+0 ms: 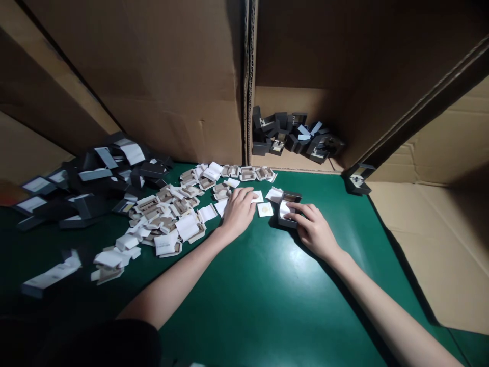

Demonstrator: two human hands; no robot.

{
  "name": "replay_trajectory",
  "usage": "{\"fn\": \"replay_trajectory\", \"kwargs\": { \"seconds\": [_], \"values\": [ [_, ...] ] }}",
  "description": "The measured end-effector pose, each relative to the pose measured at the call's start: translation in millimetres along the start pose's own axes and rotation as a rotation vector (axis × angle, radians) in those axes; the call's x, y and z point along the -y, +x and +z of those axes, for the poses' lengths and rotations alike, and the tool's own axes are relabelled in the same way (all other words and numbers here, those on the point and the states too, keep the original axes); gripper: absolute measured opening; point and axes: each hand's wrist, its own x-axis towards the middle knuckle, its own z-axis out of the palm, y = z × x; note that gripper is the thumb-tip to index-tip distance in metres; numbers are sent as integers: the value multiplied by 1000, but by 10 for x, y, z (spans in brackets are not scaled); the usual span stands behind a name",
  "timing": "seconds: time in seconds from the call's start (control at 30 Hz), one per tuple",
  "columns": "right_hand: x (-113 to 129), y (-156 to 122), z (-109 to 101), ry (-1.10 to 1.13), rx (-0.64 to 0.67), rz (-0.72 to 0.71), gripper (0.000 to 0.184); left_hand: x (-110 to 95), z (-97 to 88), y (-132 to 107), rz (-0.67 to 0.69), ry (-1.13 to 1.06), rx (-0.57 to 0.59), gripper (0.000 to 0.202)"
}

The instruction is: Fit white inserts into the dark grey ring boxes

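Observation:
My left hand [240, 210] is closed, its fingertips at the edge of a small white card [259, 197]. A second white card with a yellowish mark [265, 209] lies flat just below that one. My right hand [316, 232] is at an open small black box [287, 221]; its fingers reach over the rim onto a white insert [283, 209] inside, and the thumb is partly hidden. Behind the box's left corner lies a white paper piece [274, 194]. Left of my left hand spreads a pile of opened white cardboard inserts [187, 227].
Several black boxes are heaped at the left [87, 204]. More black boxes [280, 125] sit inside a cardboard bin at the back. One open black box [358, 179] stands at the bin's right corner. Cardboard walls [171, 76] and a cardboard sheet [431, 244] border the green table [275, 306].

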Motion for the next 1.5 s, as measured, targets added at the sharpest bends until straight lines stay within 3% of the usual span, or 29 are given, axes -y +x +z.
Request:
{"fn": "replay_trajectory", "kwargs": {
  "seconds": [0.17, 0.37, 0.57, 0.73, 0.9, 1.07, 1.33, 1.5],
  "values": [
    [22, 9, -18, 14, 25, -5, 39, 5, -10, 4, -75, -80, -60, 17],
    [24, 13, -15, 28, 28, -8, 40, 1, -18, -10, 1, -61, 0, 28],
    [13, 7, -3, 29, 27, -12, 39, 21, -9, -8, 11, -104, -16, 17],
    [13, 4, -7, 33, 28, -9, 40, 17, -12, -1, -144, -195, -91, 20],
    [18, 5, -12, 48, 40, -26, 43, -5, -53, 12, -177, -388, -22, 18],
    [16, -13, -2, 85, 54, -47, 44, 3, -44, 24, -246, -579, -25, 19],
    [-4, -41, -3, 260, -68, -19, 37, 81, 48, 15, -245, -695, -46, 22],
    [53, -43, -24, 336, -240, 145, 24, 112, 98, 22, -214, -797, -64, 22]
  ]
}}
